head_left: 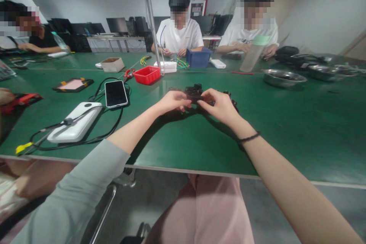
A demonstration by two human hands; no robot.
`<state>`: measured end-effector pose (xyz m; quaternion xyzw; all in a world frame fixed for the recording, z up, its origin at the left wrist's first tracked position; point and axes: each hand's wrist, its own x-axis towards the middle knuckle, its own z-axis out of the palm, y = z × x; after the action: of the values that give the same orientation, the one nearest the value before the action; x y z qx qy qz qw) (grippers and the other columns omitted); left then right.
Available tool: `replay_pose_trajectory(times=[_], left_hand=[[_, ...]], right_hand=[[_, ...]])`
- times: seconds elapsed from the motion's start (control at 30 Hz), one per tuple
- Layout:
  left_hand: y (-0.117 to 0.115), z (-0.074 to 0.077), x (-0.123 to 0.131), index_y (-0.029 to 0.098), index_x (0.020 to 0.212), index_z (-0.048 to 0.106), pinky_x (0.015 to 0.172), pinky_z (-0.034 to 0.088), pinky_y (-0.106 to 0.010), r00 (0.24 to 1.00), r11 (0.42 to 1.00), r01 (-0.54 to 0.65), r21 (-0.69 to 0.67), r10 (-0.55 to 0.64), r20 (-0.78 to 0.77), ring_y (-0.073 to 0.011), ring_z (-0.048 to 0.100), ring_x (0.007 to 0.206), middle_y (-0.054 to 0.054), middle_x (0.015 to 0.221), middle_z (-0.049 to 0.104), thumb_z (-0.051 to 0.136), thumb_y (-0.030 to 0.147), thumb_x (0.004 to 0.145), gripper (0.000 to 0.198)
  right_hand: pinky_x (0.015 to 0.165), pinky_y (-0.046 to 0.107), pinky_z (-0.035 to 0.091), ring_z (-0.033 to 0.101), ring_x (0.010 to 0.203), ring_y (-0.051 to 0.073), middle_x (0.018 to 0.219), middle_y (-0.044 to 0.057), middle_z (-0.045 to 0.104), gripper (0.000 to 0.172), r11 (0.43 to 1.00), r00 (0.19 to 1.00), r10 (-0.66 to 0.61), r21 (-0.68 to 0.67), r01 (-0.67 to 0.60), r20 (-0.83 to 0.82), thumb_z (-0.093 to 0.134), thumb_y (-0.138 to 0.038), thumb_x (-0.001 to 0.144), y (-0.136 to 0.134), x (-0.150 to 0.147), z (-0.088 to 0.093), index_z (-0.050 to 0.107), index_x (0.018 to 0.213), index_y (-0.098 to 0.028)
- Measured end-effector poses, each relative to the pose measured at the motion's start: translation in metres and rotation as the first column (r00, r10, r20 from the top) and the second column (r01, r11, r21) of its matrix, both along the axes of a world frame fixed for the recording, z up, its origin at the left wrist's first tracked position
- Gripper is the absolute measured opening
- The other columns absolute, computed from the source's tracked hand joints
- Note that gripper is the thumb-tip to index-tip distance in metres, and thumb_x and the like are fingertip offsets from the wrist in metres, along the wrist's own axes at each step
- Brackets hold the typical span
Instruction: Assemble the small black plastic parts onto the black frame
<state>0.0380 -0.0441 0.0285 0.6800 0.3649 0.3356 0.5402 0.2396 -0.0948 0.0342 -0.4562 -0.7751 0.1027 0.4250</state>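
Both hands meet over the green table, at a small black part held between them. My left hand pinches the part's left side with thumb and fingers. From the other side, my right hand, with a dark band at its wrist, grips the part between thumb and index finger. More black pieces show behind and beside my right hand, partly hidden by it. I cannot make out the exact kind of the black part.
Left of my hands lie a white power bank with black cables and a phone. Beyond are a red tray, a blue bin, a bottle and a metal bowl. Several people sit around the table.
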Motion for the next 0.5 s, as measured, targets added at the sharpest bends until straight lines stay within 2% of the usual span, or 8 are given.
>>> replay_pose_trajectory(times=[0.5], left_hand=[[0.001, -0.0018, -0.0008, 0.01, 0.077, 0.06, 0.052, 0.044, -0.02, 1.0, 1.0, 0.013, 0.016, -0.013, -0.011, -0.0075, 0.06, 0.05, -0.005, 0.071, 0.072, 0.081, 0.032, 0.072, 0.03]], right_hand=[[0.069, 0.034, 0.053, 0.066, 0.07, 0.02, 0.076, 0.002, 0.07, 0.012, 1.0, 1.0, 0.0, -0.001, -0.001, -0.014, 0.066, -0.028, 0.072, -0.0015, 0.0004, 0.001, 0.058, 0.078, -0.022]])
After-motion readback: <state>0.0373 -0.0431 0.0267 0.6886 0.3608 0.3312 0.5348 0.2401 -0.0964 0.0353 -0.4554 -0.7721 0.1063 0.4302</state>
